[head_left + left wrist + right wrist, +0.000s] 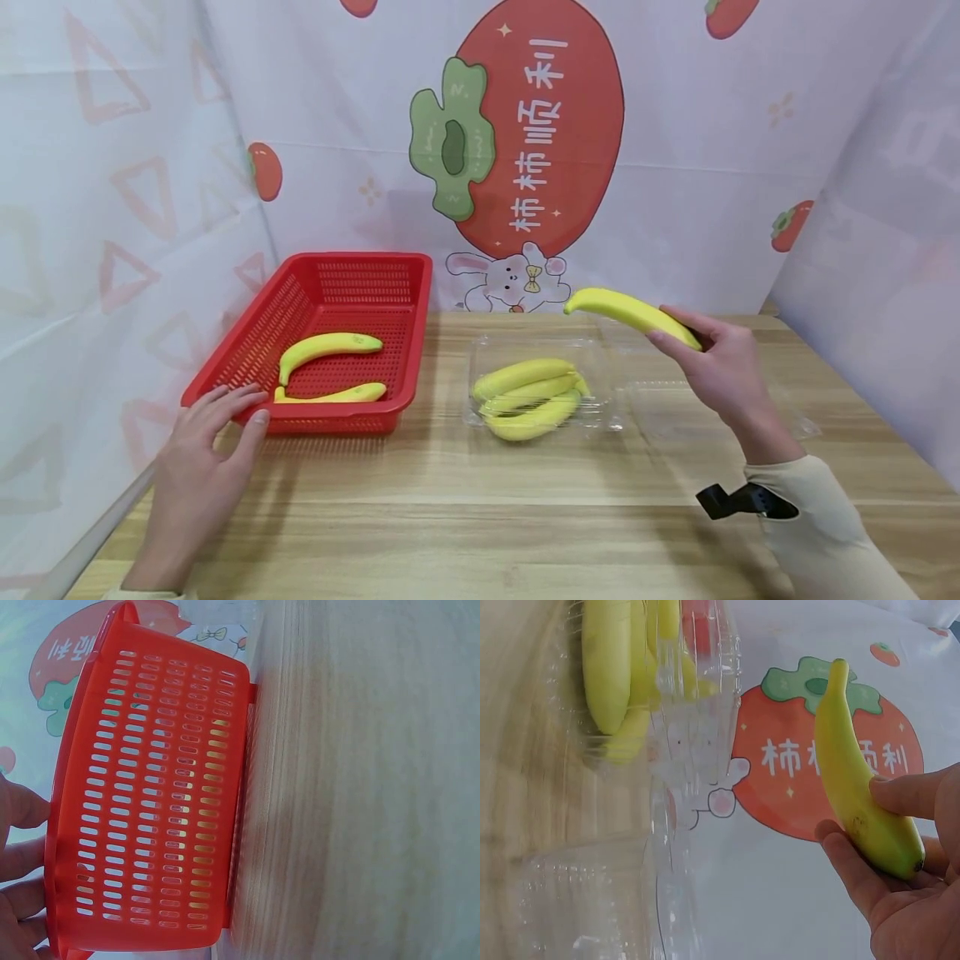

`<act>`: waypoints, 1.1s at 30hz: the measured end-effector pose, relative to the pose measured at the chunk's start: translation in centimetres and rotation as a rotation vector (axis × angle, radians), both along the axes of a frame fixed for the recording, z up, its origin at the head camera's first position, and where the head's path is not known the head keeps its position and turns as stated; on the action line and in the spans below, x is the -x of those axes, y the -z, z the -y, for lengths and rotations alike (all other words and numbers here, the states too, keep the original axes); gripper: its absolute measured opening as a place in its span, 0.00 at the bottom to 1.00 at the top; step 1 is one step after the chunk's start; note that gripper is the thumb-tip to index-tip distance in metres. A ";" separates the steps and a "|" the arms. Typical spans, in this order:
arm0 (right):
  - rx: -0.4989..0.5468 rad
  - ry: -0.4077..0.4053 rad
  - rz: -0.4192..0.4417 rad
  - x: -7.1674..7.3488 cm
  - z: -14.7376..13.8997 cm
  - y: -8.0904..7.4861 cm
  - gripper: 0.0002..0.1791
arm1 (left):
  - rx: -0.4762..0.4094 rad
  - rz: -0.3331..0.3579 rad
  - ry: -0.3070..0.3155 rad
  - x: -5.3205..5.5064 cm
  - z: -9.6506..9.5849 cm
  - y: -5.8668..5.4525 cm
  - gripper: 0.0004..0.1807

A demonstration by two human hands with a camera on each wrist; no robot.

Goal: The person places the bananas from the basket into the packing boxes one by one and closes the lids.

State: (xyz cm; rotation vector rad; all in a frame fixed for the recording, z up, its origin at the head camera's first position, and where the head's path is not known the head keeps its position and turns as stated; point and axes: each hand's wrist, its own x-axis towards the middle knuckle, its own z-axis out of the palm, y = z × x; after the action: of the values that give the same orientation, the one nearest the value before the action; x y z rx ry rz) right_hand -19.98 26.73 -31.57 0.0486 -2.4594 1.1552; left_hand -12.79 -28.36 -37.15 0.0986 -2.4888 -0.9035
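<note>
My right hand [723,367] holds a yellow banana [626,310] by one end, raised over the right side of the table. In the right wrist view, thumb and fingers pinch the lower part of that banana [840,757]. At the left, my left hand [206,450] rests its fingers on the near left rim of a red plastic basket [423,333]. Two bananas lie in this basket, a curved one [330,346] and a straighter one [337,395] close to the near wall. Between the hands, a clear plastic box [600,358] holds several bananas [525,379].
The box's clear lid [705,408] lies spread to the right on the wooden table [480,533]. A printed cloth [360,208] with a large persimmon hangs behind the table and along both sides. A black band [750,502] sits on the right sleeve.
</note>
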 end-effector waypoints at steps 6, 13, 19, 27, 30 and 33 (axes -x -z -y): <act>0.021 0.033 0.008 -0.3 -1.1 -0.1 0.30 | 0.003 0.007 -0.004 0.0 0.1 0.0 0.24; 0.026 0.050 0.031 -0.7 -2.0 -0.3 0.32 | 0.006 0.005 -0.001 0.0 0.2 0.1 0.24; 0.036 0.073 0.039 -0.8 -2.9 -0.5 0.32 | 0.004 -0.009 0.011 0.1 0.2 0.2 0.24; 0.000 0.096 0.046 -1.1 -4.5 0.1 0.33 | 0.009 0.029 -0.006 0.1 0.1 0.0 0.25; 0.004 0.107 0.055 -1.2 -5.1 0.2 0.33 | 0.008 0.033 -0.006 0.0 0.1 0.0 0.25; 0.008 0.122 0.063 -1.1 -5.6 0.2 0.34 | 0.008 0.023 0.001 0.1 0.1 0.0 0.25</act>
State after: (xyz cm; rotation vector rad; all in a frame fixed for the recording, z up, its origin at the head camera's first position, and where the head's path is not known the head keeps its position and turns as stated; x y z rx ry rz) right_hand -18.85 32.28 -31.75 -0.1398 -2.4742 1.1294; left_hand -12.87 -28.49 -37.17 0.1059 -2.5139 -0.8974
